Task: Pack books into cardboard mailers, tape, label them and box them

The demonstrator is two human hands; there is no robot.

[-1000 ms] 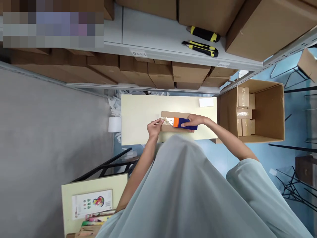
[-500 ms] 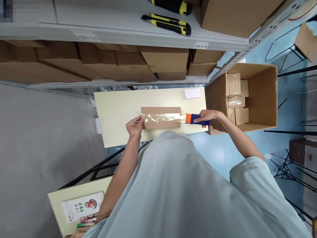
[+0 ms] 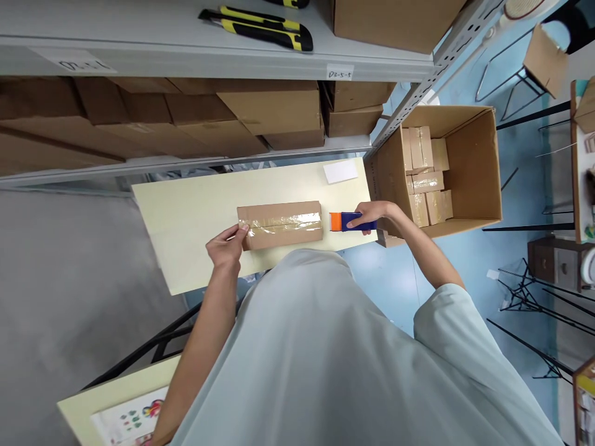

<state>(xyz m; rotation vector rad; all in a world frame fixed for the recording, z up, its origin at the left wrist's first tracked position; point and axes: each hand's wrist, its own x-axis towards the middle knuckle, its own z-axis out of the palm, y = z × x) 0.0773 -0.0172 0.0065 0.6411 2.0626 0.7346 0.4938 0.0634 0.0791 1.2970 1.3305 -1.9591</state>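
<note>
A flat brown cardboard box (image 3: 281, 240) lies on the pale yellow tabletop, with a strip of shiny clear packing tape (image 3: 284, 223) running lengthwise over its top. My left hand (image 3: 227, 246) pinches the box's left end, thumb on top near the end of the tape. My right hand (image 3: 369, 214) is closed around a blue tape dispenser (image 3: 348, 221) with an orange front, held just right of the box. A small gap shows between dispenser and box, and no tape is visible across it.
The narrow table (image 3: 186, 210) has a white paper (image 3: 341, 171) at its back right. A large open carton (image 3: 476, 170) holding several small taped boxes stands to the right. Above, a metal shelf (image 3: 153, 52) carries utility knives (image 3: 260, 28); cardboard boxes fill the level below.
The tape that stretched from the box to the dispenser is gone, and its right end now lies on the box. The dispenser is apart from the box. The whole view has shifted.
</note>
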